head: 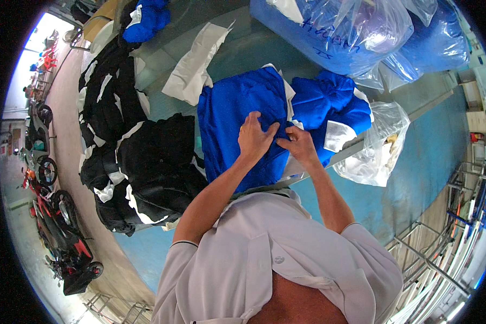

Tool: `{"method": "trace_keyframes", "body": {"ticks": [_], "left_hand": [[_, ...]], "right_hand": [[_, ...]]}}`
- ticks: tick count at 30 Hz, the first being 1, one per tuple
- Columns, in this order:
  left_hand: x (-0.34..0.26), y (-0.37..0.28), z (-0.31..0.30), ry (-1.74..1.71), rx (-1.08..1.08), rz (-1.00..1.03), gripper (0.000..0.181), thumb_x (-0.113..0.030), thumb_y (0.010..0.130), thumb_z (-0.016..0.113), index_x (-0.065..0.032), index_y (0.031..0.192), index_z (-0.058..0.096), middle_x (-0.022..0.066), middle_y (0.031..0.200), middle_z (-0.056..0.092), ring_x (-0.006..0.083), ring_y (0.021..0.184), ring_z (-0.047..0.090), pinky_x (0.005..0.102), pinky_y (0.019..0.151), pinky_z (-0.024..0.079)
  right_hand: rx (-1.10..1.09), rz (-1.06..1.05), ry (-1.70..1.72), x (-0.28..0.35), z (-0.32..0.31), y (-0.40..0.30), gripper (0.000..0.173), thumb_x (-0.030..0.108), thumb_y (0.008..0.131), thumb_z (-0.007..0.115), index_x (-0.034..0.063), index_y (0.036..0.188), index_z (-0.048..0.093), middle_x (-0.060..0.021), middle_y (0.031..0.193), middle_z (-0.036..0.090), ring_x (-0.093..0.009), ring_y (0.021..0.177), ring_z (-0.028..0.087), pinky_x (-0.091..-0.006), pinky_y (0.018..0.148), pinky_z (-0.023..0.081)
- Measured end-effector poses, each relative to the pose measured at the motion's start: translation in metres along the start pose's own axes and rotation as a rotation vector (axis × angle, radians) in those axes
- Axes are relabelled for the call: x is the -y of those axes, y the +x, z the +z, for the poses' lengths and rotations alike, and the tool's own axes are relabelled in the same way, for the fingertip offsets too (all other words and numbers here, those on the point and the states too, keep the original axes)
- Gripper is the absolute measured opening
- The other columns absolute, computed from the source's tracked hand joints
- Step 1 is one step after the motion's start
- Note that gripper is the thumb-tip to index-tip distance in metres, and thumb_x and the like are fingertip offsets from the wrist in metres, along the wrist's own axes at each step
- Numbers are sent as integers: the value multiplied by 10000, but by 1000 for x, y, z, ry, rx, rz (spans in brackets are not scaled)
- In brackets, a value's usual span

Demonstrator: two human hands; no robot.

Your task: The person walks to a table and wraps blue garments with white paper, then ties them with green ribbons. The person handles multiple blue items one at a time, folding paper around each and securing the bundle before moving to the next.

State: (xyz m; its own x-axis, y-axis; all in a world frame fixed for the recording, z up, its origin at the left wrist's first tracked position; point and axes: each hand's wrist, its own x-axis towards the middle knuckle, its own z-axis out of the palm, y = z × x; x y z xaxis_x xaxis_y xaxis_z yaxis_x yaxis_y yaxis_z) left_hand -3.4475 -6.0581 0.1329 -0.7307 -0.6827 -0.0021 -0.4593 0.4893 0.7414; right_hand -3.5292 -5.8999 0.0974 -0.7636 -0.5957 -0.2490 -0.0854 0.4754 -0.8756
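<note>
A blue piece of fabric (237, 109) lies spread on the table in front of me, with white backing at its right edge. My left hand (255, 137) rests on it, thumb pointing toward my right hand. My right hand (299, 145) is at the fabric's right edge, with thumb and forefinger pinched on the blue cloth. The two thumbs are close together. Just right of it lies a bunched blue fabric bundle (320, 101) with white pieces. A creased white sheet (196, 60) lies beyond the fabric, to the left.
Black fabric pieces with white backing (158, 162) are heaped on the left. Large blue and clear plastic bags (336, 40) stand at the far right. A clear plastic bag (378, 150) lies beyond the table's edge strip (425, 105). Motorcycles (56, 227) are parked far left; metal racks (429, 259) stand right.
</note>
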Motion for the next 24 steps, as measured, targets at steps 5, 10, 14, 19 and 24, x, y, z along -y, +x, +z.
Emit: {"method": "trace_keyframes", "body": {"ticks": [5,10,14,19,24], "left_hand": [[2,26,5,66,56,-74,393,-337,832,743,-24,1049,646,216,912,710,421,882,691,482,780,551],[56,36,13,-161,13,-165,244,-241,873,692,-18,971,684,177,836,713,365,738,701,435,703,569],[55,28,7,-809,80,-567,198,-253,979,641,-60,1010,667,2,749,542,136,599,546,298,537,517],[51,22,-16,-960,43,-811,284,-300,962,675,-64,1110,621,3,758,514,140,635,563,324,571,552],[32,10,-26,-833,192,-824,340,-329,917,732,-56,1069,600,30,831,565,149,654,582,360,612,589]], "right_hand": [[-176,-95,-179,16,15,-8,463,316,686,850,0,971,668,-176,823,676,-325,746,667,-414,682,518],[-147,-52,-203,28,18,-7,426,282,692,836,7,972,673,-191,850,690,-360,791,687,-428,704,530],[-142,-54,-179,18,13,-3,428,265,677,845,-1,964,673,-189,832,683,-329,773,685,-417,697,526],[-98,-39,-147,16,9,1,400,247,666,849,-8,910,659,-143,742,624,-229,676,606,-372,642,488],[-82,-17,-104,13,9,3,388,250,668,848,-6,879,648,-102,708,583,-183,651,543,-355,618,463]]}}
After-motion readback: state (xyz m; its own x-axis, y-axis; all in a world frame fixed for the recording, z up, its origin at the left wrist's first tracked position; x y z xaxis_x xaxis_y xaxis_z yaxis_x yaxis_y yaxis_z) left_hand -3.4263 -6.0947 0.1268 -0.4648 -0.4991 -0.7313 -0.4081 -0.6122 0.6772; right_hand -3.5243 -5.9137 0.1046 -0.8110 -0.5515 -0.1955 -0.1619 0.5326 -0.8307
